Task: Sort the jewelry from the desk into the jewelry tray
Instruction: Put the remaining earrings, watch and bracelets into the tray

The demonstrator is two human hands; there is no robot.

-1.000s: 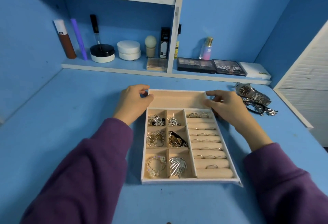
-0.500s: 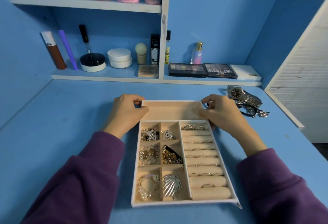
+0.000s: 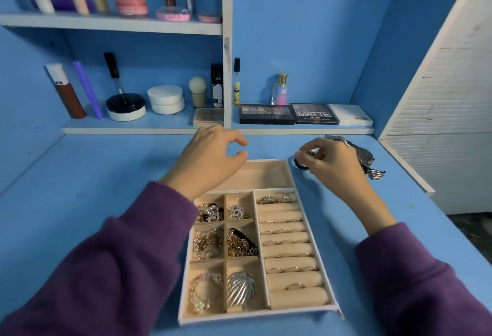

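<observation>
Looking down on a blue bench (image 3: 80,202) boxed in by blue walls. Passing, along the lower shelf (image 3: 133,130), a brown tube (image 3: 68,93), a purple stick (image 3: 87,90), a black jar (image 3: 125,105) and white compacts (image 3: 165,98). Then, past a white divider (image 3: 227,69), meeting two dark palettes (image 3: 266,114) and a white case (image 3: 350,114). Noting tubes and pink pots on the upper shelf (image 3: 106,22), and a white slatted panel (image 3: 447,122) closing off the right side.

Finding the tray (image 3: 259,314) lying flat at the middle of the bench, white-rimmed and cream-lined. Counting six small squares on its left:
- pearls and silver bits in the far pair
- tangled gold chains in the middle pair
- a beaded hoop (image 3: 205,293) and a ribbed silver shell (image 3: 241,289) in the near pair

Seeing ring rolls (image 3: 287,250) filling its right side, with thin rings tucked between them. Seeing also one long compartment running across its far end.

Holding the left grip (image 3: 210,157) above the tray's far left corner, fingers loosely curled, nothing in it. Pinching, with the right grip (image 3: 332,165), a dark band (image 3: 300,164) between thumb and fingertips, just off the tray's far right corner. Spotting a silver heap (image 3: 364,157) on the bench behind that grip, partly hidden, so not telling its pieces apart.
</observation>
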